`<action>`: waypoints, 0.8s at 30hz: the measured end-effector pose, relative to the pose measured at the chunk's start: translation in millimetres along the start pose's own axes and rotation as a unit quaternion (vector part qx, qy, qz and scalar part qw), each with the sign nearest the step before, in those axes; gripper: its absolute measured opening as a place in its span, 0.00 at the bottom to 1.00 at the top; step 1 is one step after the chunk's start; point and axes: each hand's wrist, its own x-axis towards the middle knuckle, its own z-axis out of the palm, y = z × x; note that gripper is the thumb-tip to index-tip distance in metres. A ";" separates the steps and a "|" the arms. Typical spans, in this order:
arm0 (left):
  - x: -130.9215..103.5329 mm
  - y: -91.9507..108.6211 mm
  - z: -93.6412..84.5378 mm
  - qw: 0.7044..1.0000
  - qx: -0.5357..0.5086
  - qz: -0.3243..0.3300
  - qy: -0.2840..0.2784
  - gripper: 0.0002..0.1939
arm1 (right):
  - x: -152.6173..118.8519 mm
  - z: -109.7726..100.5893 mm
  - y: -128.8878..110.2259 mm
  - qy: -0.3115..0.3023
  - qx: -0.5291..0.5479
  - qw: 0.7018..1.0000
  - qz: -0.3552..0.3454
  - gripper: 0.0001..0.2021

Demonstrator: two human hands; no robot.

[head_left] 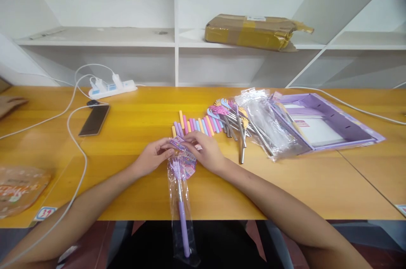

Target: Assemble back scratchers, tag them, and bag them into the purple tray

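My left hand (154, 157) and my right hand (205, 150) meet at a printed card (178, 142), fingers closed on its two sides. Below them, more printed card (187, 164) shows at the top of a clear bag. Inside the bag lies a purple back scratcher (183, 226) with a hand-shaped head and a metal rod; its handle end reaches past the table's front edge. Just beyond my hands, several pink, yellow, blue and purple tubes (203, 126) stand in a row. To their right lies a pile of metal rods with coloured hand-shaped heads (233, 116).
Clear bags (264, 121) lie beside an open purple box (345, 123) at the right. A phone (94, 120), a power strip (112, 88) and white cables are at the left, with an orange plastic packet (22, 190) nearer. A taped carton (253, 32) sits on the shelf.
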 end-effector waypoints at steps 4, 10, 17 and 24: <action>-0.6 1.5 0.3 1.000 0.014 -0.004 0.002 0.21 | 2.0 -3.2 0.4 -0.037 0.000 0.999 -0.038 0.06; -2.4 2.4 1.2 1.000 0.016 0.004 -0.001 0.19 | 3.9 -8.2 0.1 -0.073 -0.007 0.996 -0.044 0.09; -4.6 3.7 1.9 0.999 0.037 0.020 0.013 0.19 | 4.7 -13.3 -10.2 -0.117 0.050 0.992 -0.019 0.13; -9.8 8.2 8.5 0.994 0.049 0.065 0.071 0.22 | 13.5 -18.7 -10.8 -0.134 0.202 0.967 0.081 0.12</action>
